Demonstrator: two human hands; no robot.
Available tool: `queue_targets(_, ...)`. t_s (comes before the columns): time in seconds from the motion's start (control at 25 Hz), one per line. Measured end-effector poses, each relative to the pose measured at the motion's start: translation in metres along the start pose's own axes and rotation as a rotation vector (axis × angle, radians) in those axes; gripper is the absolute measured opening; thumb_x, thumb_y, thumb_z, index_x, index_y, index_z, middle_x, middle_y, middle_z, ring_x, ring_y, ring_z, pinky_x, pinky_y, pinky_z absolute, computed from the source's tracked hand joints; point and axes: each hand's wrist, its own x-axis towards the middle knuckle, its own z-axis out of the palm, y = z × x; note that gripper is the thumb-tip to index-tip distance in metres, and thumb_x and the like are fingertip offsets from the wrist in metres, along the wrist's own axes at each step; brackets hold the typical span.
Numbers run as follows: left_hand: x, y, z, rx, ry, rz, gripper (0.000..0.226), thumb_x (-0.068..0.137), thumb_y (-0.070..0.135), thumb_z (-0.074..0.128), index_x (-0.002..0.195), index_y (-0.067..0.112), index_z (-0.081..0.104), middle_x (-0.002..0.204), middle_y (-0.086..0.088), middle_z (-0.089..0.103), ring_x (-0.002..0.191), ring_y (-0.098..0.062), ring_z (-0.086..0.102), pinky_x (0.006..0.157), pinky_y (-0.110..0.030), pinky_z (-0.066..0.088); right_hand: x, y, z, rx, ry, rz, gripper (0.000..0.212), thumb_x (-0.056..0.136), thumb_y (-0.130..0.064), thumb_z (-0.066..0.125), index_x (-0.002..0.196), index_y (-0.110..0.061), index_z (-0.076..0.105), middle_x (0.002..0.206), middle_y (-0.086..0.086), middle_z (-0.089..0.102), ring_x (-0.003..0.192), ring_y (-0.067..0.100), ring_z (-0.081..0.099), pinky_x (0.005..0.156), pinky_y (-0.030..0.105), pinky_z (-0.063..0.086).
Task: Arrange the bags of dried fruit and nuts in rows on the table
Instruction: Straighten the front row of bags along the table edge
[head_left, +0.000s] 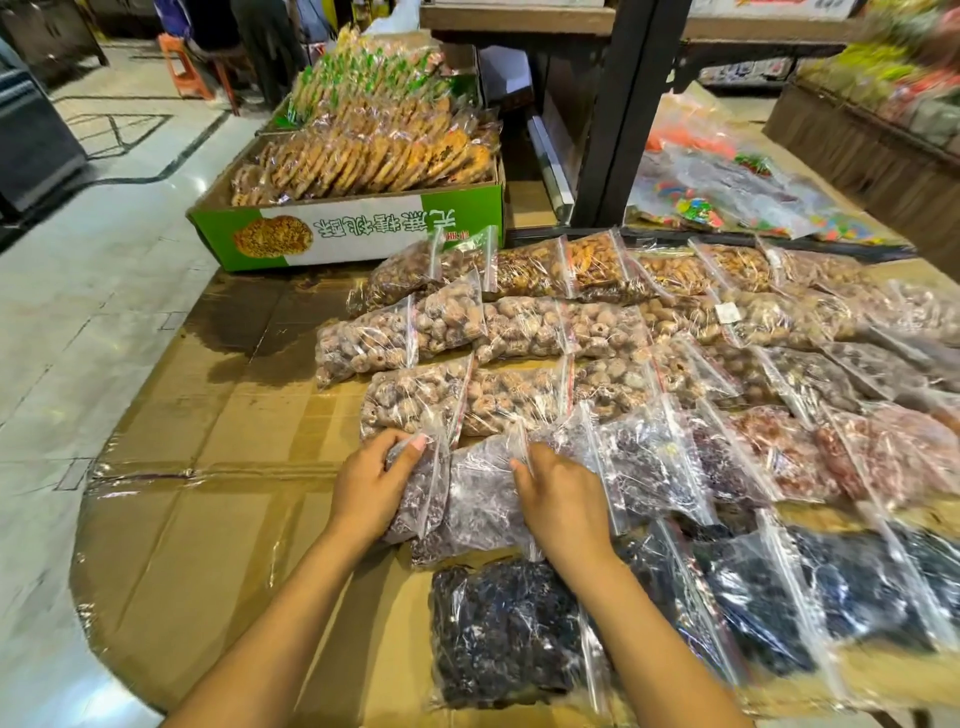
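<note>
Clear zip bags of dried fruit and nuts lie in rows on a cardboard-covered table (208, 519). My left hand (371, 486) grips the left end bag of purplish dried fruit (423, 493) in the fourth row. My right hand (558, 506) presses flat on the neighbouring purplish bag (480, 504), fingers on its upper right edge. A bag of black dried fruit (506, 634) lies just below my hands, starting the nearest row. Rows of tan, round dried fruit (415, 400) and brown nuts (597, 270) run behind.
A green and white carton of wrapped biscuits (353, 234) stands at the table's far left. A dark post (618, 114) rises behind the bags, with bags of coloured sweets (727, 197) beyond. Bare cardboard stretches to my left; tiled floor (78, 312) lies past the table's edge.
</note>
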Motion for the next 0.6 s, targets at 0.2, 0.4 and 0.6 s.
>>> queue_targets(0.2, -0.004, 0.010, 0.004, -0.139, 0.123, -0.084, 0.033, 0.093, 0.034, 0.058, 0.064, 0.017, 0.055, 0.054, 0.005, 0.051, 0.052, -0.013, 0.046, 0.059, -0.030, 0.033, -0.001, -0.002, -0.004, -0.068, -0.027, 0.019, 0.022, 0.075, -0.018, 0.080, 0.069, -0.009, 0.060, 0.044, -0.013, 0.025, 0.034, 0.007, 0.019, 0.040, 0.011, -0.003)
queue_targets(0.4, -0.008, 0.018, 0.003, -0.080, 0.031, -0.047, 0.028, 0.094, 0.048, 0.050, 0.081, 0.024, 0.055, 0.076, 0.007, 0.059, 0.072, -0.012, 0.055, 0.067, -0.032, 0.040, -0.001, -0.004, 0.001, -0.078, -0.098, 0.064, 0.019, 0.091, -0.025, 0.061, 0.098, -0.007, 0.061, 0.055, -0.006, 0.043, 0.046, 0.015, 0.041, 0.037, 0.017, 0.017)
queue_targets(0.6, -0.031, -0.006, -0.003, 0.114, 0.092, 0.098, 0.074, 0.088, 0.072, 0.016, 0.143, 0.027, 0.038, 0.151, -0.002, 0.038, 0.140, -0.020, 0.030, 0.114, -0.046, 0.024, -0.045, -0.005, -0.029, 0.221, -0.113, 0.237, 0.036, 0.094, -0.031, 0.052, 0.123, -0.010, 0.051, 0.101, 0.004, 0.060, 0.092, 0.019, 0.056, 0.079, 0.035, 0.050)
